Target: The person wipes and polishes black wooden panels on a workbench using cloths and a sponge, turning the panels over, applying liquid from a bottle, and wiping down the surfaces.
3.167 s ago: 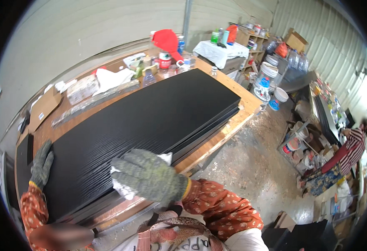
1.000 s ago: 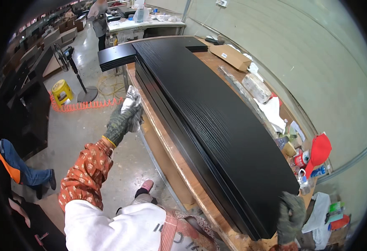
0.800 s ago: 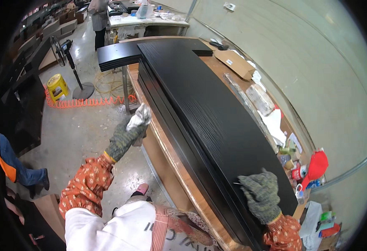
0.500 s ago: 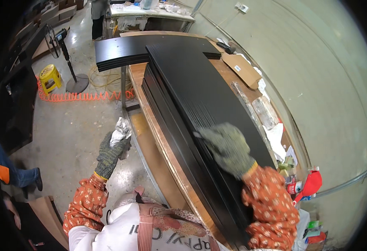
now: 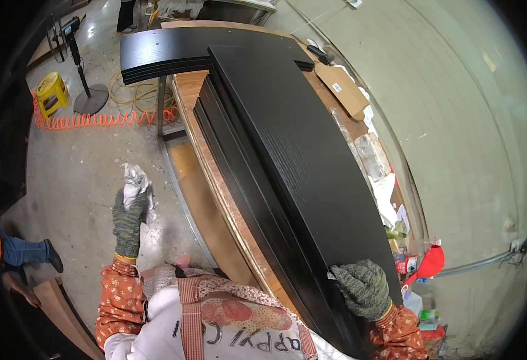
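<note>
My left hand (image 5: 128,225), in a grey-green knit glove, is held over the floor at the left of the table, closed around a crumpled white rag (image 5: 136,183). My right hand (image 5: 364,289), in a matching glove, rests at the near part of a long black panel (image 5: 287,132), by its left edge. Its fingers are pinched together, and a small pale tip (image 5: 331,276) pokes out of them, too little to name. This panel lies on top of other black panels (image 5: 227,141), stacked in steps. Across the far end lie more black boards (image 5: 161,51).
The stack rests on a wooden table (image 5: 185,90). Cardboard (image 5: 341,90), a wrapped block (image 5: 371,155) and a red scoop-like thing (image 5: 430,262) line the wall side. On the left are a fan (image 5: 89,99), a yellow stool (image 5: 51,94), a coiled orange hose (image 5: 95,122) and another person's leg (image 5: 26,246).
My right hand has come back along the panel toward me. My left hand, still with the rag, has moved left. The whole view has shifted a little.
</note>
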A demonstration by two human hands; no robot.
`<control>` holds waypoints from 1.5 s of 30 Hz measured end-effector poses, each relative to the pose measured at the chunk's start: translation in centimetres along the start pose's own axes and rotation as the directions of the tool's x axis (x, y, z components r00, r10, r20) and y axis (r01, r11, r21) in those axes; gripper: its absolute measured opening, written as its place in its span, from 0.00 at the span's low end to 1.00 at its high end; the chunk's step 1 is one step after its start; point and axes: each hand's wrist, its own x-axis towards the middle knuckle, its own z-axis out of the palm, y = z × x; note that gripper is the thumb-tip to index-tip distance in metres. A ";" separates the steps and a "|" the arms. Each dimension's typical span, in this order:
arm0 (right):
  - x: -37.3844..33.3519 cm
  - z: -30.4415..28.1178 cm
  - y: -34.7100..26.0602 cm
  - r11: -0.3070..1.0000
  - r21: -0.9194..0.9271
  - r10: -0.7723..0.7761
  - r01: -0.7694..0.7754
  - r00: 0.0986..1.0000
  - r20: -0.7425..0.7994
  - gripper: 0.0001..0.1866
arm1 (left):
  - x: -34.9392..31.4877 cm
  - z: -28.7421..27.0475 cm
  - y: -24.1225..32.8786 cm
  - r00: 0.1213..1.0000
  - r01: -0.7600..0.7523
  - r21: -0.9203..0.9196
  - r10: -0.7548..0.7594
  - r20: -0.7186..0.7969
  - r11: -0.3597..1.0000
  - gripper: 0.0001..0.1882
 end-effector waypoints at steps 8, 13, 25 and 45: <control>17.6 2.0 3.5 0.976 -0.064 -0.219 0.210 0.928 -0.302 0.21 | -3.6 3.2 4.4 0.976 -0.120 0.046 0.110 0.186 0.992 0.21; 22.4 2.4 5.9 0.972 -0.109 -0.235 0.208 0.885 -0.403 0.17 | -3.7 4.2 3.5 0.942 -0.230 0.113 0.191 0.277 0.967 0.18; -8.2 -1.1 -1.8 0.984 -0.065 0.164 -0.168 0.984 -0.067 0.17 | -2.4 9.0 14.8 0.864 -0.479 -0.040 0.480 0.154 0.877 0.20; -7.8 2.2 3.3 0.790 0.012 0.538 -0.613 0.685 -0.492 0.11 | 12.6 20.4 26.5 0.331 -0.889 0.457 0.662 0.672 -0.020 0.23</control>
